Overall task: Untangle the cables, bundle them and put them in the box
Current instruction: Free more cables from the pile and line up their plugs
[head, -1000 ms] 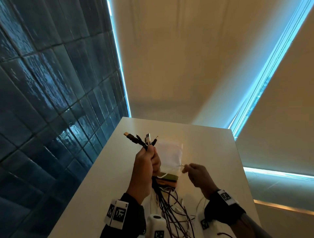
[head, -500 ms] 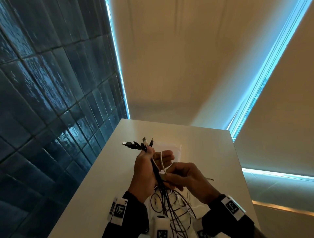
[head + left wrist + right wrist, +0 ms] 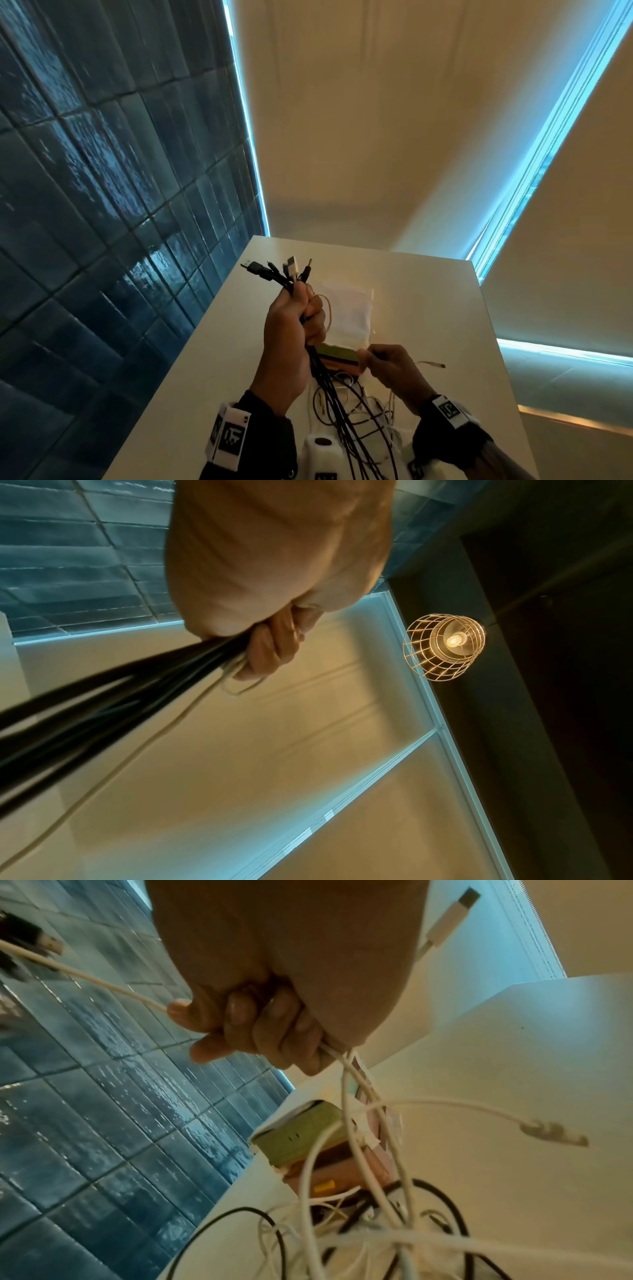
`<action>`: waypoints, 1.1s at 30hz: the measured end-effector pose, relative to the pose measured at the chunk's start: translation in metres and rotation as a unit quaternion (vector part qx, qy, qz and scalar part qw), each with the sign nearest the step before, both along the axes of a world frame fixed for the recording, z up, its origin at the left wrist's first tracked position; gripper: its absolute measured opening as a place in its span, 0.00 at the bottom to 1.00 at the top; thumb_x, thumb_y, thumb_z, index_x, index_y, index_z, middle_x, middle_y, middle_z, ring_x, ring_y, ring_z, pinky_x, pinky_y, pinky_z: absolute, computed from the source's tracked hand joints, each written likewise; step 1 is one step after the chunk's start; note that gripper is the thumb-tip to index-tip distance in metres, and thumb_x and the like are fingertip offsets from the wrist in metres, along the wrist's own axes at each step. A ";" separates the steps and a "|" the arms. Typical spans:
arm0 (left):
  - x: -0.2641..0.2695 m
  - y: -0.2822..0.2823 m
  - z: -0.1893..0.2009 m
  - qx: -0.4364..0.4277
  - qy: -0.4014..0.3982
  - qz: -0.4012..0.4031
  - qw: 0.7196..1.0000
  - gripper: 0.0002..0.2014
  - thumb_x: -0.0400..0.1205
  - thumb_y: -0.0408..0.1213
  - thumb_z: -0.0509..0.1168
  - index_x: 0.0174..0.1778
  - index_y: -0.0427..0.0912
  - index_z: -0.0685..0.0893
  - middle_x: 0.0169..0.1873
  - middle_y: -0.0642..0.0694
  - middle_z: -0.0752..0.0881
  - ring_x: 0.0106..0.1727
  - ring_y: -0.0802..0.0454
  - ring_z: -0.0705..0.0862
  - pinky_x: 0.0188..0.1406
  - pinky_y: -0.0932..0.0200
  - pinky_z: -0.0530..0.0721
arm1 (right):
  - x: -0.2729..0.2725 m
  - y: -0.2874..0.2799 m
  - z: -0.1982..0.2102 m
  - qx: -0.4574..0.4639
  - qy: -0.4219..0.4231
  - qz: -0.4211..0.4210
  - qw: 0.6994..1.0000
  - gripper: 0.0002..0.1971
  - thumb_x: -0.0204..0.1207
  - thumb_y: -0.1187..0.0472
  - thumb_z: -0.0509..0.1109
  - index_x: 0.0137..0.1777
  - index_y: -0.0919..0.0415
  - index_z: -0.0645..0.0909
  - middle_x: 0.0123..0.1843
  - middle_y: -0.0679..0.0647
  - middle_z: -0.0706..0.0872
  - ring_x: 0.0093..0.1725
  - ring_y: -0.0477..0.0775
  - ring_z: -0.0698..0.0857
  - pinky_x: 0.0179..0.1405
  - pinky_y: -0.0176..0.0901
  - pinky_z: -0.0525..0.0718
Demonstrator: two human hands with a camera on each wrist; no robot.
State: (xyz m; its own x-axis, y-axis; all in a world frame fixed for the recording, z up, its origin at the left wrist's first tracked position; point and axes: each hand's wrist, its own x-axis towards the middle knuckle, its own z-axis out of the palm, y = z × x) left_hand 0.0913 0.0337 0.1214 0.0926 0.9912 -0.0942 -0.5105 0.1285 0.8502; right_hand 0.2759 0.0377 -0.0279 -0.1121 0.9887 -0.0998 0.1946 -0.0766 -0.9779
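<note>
My left hand (image 3: 297,322) is raised above the white table (image 3: 421,301) and grips a bunch of black cables (image 3: 329,380) (image 3: 103,696). Their plugs (image 3: 281,270) fan out above the fist. My right hand (image 3: 387,366) (image 3: 260,1031) sits lower right and grips a white cable (image 3: 346,1096); its plug end (image 3: 433,364) (image 3: 452,926) sticks out to the right. A thin white strand (image 3: 328,310) (image 3: 236,685) loops by the left fingers. More black and white cables (image 3: 356,418) (image 3: 359,1240) lie tangled on the table below both hands.
A green and brown box (image 3: 337,358) (image 3: 308,1142) lies on the table between my hands, with a clear plastic bag (image 3: 346,308) behind it. A blue tiled wall (image 3: 102,205) runs along the table's left edge. A wire-caged lamp (image 3: 445,646) hangs overhead.
My right hand has moved away from the left hand, down and to the right, drawing the white cable out. My left hand has closed tighter on the black bunch and risen slightly.
</note>
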 end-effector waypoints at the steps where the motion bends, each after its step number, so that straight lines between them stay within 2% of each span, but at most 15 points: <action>1: -0.001 0.000 0.001 0.000 0.002 0.002 1.000 0.14 0.89 0.39 0.50 0.36 0.43 0.67 0.25 0.50 0.63 0.21 0.58 0.57 0.20 0.62 0.55 | -0.001 0.000 -0.003 -0.003 -0.014 -0.001 1.000 0.19 0.82 0.56 0.67 0.33 0.68 0.84 0.23 0.44 0.73 0.24 0.39 0.68 0.26 0.29 0.66; 3: -0.003 0.000 0.003 -0.003 -0.007 0.004 1.000 0.14 0.89 0.38 0.50 0.37 0.43 0.68 0.25 0.50 0.64 0.21 0.58 0.57 0.20 0.63 0.55 | -0.002 0.000 -0.006 -0.007 -0.028 0.000 1.000 0.17 0.83 0.59 0.66 0.32 0.63 0.84 0.21 0.42 0.74 0.23 0.37 0.68 0.26 0.27 0.66; 5: -0.007 0.001 0.005 -0.006 -0.024 0.002 1.000 0.14 0.89 0.38 0.51 0.37 0.42 0.69 0.25 0.51 0.66 0.21 0.59 0.58 0.20 0.63 0.56 | -0.001 0.001 -0.013 -0.017 -0.030 0.006 0.999 0.18 0.84 0.59 0.64 0.34 0.65 0.84 0.20 0.42 0.73 0.23 0.38 0.67 0.25 0.28 0.66; 9: -0.011 0.003 0.006 -0.010 -0.023 0.011 1.000 0.14 0.89 0.38 0.50 0.37 0.42 0.70 0.25 0.51 0.67 0.20 0.59 0.58 0.21 0.62 0.55 | 0.011 0.000 -0.033 -0.061 -0.063 -0.002 0.996 0.19 0.84 0.56 0.65 0.31 0.58 0.86 0.22 0.44 0.72 0.25 0.45 0.68 0.25 0.35 0.66; 12: -0.011 0.003 0.001 -0.023 0.025 0.021 0.999 0.14 0.90 0.37 0.50 0.37 0.42 0.69 0.24 0.51 0.69 0.20 0.58 0.59 0.20 0.63 0.56 | 0.014 0.006 -0.028 -0.103 -0.061 -0.040 0.992 0.17 0.83 0.57 0.66 0.36 0.63 0.87 0.25 0.49 0.71 0.23 0.46 0.66 0.23 0.38 0.64; 15: -0.008 0.005 -0.005 -0.064 0.079 0.010 0.995 0.14 0.90 0.38 0.50 0.38 0.42 0.68 0.25 0.49 0.73 0.20 0.57 0.62 0.19 0.64 0.59 | 0.011 0.013 0.002 -0.124 0.063 -0.099 0.985 0.14 0.83 0.61 0.65 0.40 0.70 0.84 0.27 0.54 0.69 0.22 0.48 0.63 0.22 0.39 0.58; 17: -0.003 0.004 -0.009 -0.097 0.099 0.005 0.990 0.13 0.90 0.38 0.50 0.40 0.42 0.69 0.27 0.47 0.76 0.21 0.55 0.67 0.19 0.63 0.63 | 0.005 0.012 0.031 -0.086 0.133 -0.105 0.982 0.12 0.83 0.63 0.65 0.43 0.72 0.83 0.29 0.57 0.70 0.23 0.49 0.64 0.23 0.41 0.58; 19: 0.003 0.004 -0.013 -0.129 0.098 0.010 0.987 0.12 0.91 0.39 0.50 0.42 0.41 0.70 0.30 0.44 0.79 0.25 0.52 0.72 0.20 0.63 0.69 | -0.003 0.004 0.059 -0.037 0.168 -0.086 0.981 0.10 0.82 0.65 0.64 0.45 0.74 0.82 0.30 0.57 0.74 0.24 0.50 0.65 0.23 0.42 0.59; 21: 0.008 0.003 -0.015 -0.150 0.103 0.021 0.983 0.12 0.91 0.39 0.50 0.44 0.40 0.72 0.33 0.41 0.82 0.28 0.50 0.76 0.21 0.63 0.75 | -0.012 -0.007 0.083 0.011 0.183 -0.049 0.982 0.09 0.81 0.67 0.64 0.46 0.74 0.81 0.30 0.57 0.75 0.24 0.49 0.68 0.22 0.39 0.62; 24: 0.013 0.000 -0.013 -0.156 0.109 0.030 0.981 0.14 0.91 0.41 0.49 0.44 0.39 0.74 0.36 0.38 0.86 0.31 0.47 0.81 0.25 0.60 0.79 | -0.023 -0.026 0.109 0.040 0.210 0.015 0.977 0.08 0.81 0.72 0.63 0.46 0.79 0.79 0.29 0.59 0.76 0.23 0.43 0.74 0.22 0.30 0.74; 26: 0.015 -0.001 -0.010 -0.158 0.079 0.041 0.983 0.16 0.91 0.41 0.50 0.44 0.37 0.76 0.34 0.39 0.86 0.31 0.46 0.83 0.29 0.56 0.82 | -0.027 -0.035 0.113 0.042 0.193 0.060 0.978 0.07 0.79 0.69 0.66 0.45 0.77 0.80 0.29 0.55 0.80 0.24 0.42 0.77 0.23 0.29 0.73; 29: 0.015 0.002 -0.006 -0.154 -0.032 0.064 0.986 0.12 0.90 0.40 0.51 0.47 0.37 0.75 0.31 0.40 0.85 0.30 0.46 0.84 0.29 0.54 0.86 | -0.029 -0.045 0.103 0.008 0.155 0.112 0.982 0.07 0.77 0.67 0.71 0.43 0.73 0.83 0.29 0.55 0.81 0.25 0.46 0.73 0.23 0.31 0.68; 31: 0.011 0.006 -0.004 -0.139 -0.078 0.063 0.985 0.12 0.90 0.39 0.51 0.44 0.40 0.73 0.30 0.42 0.82 0.26 0.49 0.78 0.26 0.56 0.81 | -0.027 -0.048 0.090 -0.020 0.150 0.120 0.981 0.06 0.77 0.66 0.73 0.42 0.70 0.84 0.29 0.55 0.81 0.24 0.45 0.72 0.23 0.32 0.67; 33: 0.007 0.008 -0.001 -0.119 -0.098 0.046 0.987 0.13 0.90 0.40 0.50 0.41 0.42 0.71 0.27 0.45 0.78 0.21 0.54 0.68 0.21 0.61 0.72 | -0.024 -0.047 0.080 -0.032 0.154 0.107 0.982 0.10 0.76 0.61 0.74 0.42 0.70 0.85 0.29 0.54 0.80 0.26 0.45 0.72 0.25 0.32 0.67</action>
State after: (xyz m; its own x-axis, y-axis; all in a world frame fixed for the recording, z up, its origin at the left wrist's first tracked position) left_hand 0.0980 0.0412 0.1199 0.0435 0.9482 -0.3145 -0.6811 0.2585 0.6851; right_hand 0.2519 -0.0097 0.0525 -0.3513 0.9320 -0.0895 -0.0910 -0.1292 -0.9874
